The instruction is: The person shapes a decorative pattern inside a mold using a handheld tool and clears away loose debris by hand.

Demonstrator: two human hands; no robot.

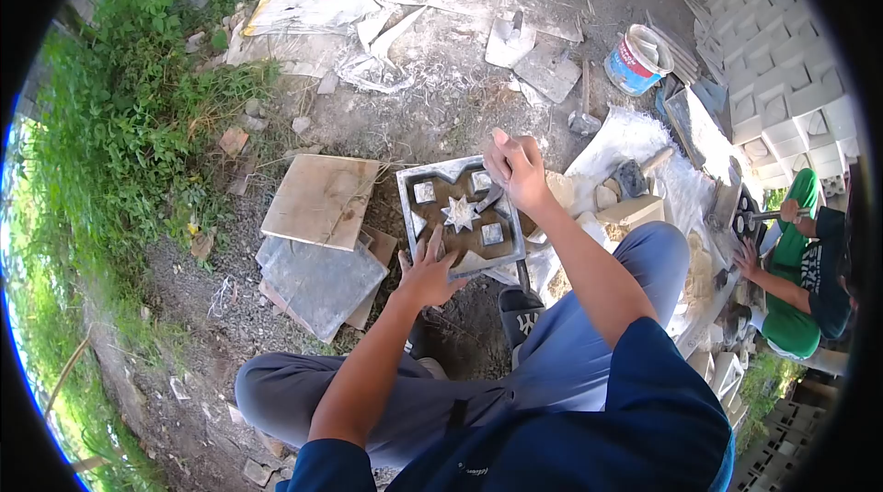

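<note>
A square metal mold [405, 207] lies in front of me, with a star-shaped piece [459, 213] at its middle and pale square blocks [492, 234] near its corners. Brownish material fills the space between them. My left hand [429, 273] rests on the mold's near left side, fingers spread. Over the far right corner, my right hand [520, 170] is closed around what looks like a small trowel [489, 199]. Its grey blade points down into the mold; the grip is hidden in my fist.
Stacked tiles and boards [322, 202] lie left of the mold. A hammer [584, 115] and a paint bucket [638, 60] are farther right. A block [633, 211] and a white sack [630, 138] lie beside my knee. Another person [809, 262] works at far right, near stacked blocks [782, 60].
</note>
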